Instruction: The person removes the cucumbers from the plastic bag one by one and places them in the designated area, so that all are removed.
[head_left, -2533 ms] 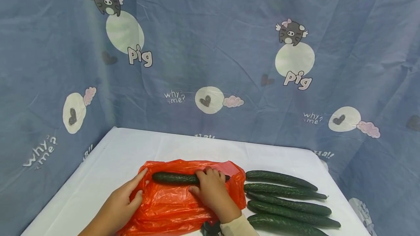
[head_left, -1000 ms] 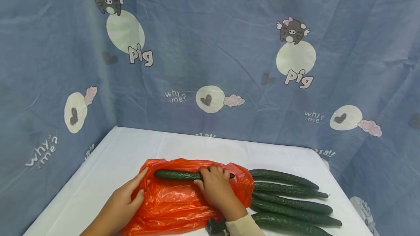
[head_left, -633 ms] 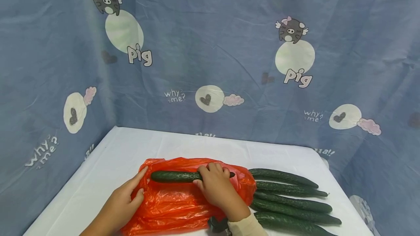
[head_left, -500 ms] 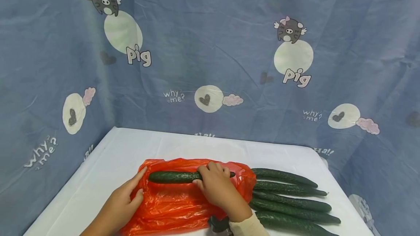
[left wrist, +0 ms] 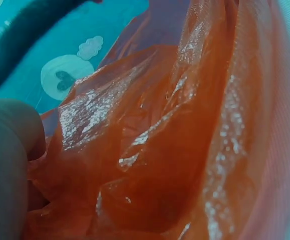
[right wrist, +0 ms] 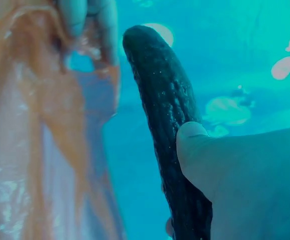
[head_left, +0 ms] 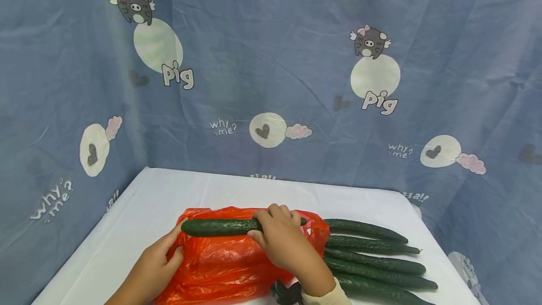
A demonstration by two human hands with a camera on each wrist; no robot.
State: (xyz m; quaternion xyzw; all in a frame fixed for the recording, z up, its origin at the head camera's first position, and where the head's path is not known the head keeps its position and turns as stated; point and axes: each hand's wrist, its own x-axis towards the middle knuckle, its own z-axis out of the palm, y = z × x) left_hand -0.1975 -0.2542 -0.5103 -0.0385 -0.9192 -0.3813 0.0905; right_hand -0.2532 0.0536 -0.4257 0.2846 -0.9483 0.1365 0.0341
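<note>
My right hand [head_left: 282,239] grips a long dark green cucumber [head_left: 218,228] near its right end, raised above a red plastic bag [head_left: 224,267]. The cucumber's left tip reaches close to the index finger of my left hand [head_left: 154,262]. That hand holds the bag's left edge, its other fingers hidden by the plastic. In the left wrist view the fingers [left wrist: 7,160] curl at the crumpled bag [left wrist: 134,165]. In the right wrist view my thumb [right wrist: 195,150] presses along the bumpy cucumber [right wrist: 165,100], which is apart from the bag [right wrist: 29,130].
Several cucumbers [head_left: 377,260] lie side by side on the white tabletop [head_left: 169,187], right of the bag. A dark wrist device [head_left: 285,292] sits at my right wrist. Behind the table hangs a blue printed cloth [head_left: 271,60].
My right hand has lifted the cucumber off the bag and shifted it, its left tip moving left toward my left hand. The left hand has stayed at the bag's edge.
</note>
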